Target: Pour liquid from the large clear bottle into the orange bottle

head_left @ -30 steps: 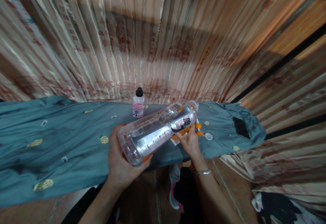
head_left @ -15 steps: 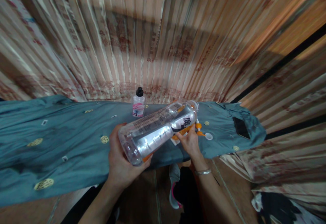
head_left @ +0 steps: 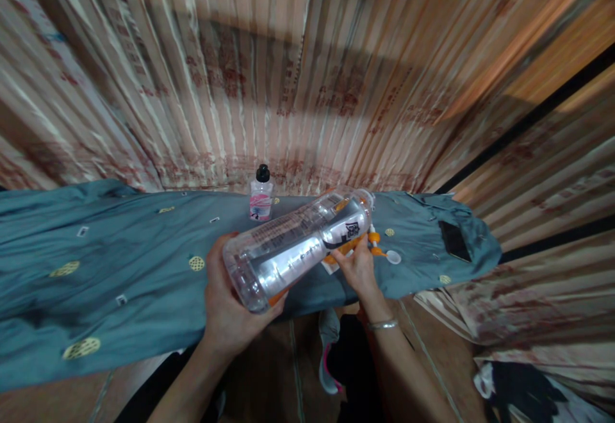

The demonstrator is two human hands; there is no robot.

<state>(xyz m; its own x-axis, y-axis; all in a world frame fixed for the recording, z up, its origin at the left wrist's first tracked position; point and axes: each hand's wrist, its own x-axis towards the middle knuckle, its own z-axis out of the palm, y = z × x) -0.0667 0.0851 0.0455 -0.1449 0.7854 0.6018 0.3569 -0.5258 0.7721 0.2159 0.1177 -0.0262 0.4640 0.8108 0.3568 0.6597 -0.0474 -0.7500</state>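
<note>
A large clear plastic bottle (head_left: 298,247) with a silver label lies tilted in the air, its neck toward the upper right. Its base end rests in my left hand (head_left: 230,311), the fingers wrapped round it. Near the neck, my right hand (head_left: 358,269) grips the underside of the bottle; some of its fingers are hidden behind it. Just right of that hand are an orange cap piece (head_left: 373,238) and a small round white piece (head_left: 393,257). A small bottle (head_left: 261,200) with a black cap and pink label stands upright behind the large one.
The narrow surface has a green patterned cloth (head_left: 144,250). A dark flat phone-like object (head_left: 454,241) lies at its right end. Pleated curtains (head_left: 288,77) hang behind, and black poles (head_left: 523,118) cross the right side. Shoes and dark trousers show below.
</note>
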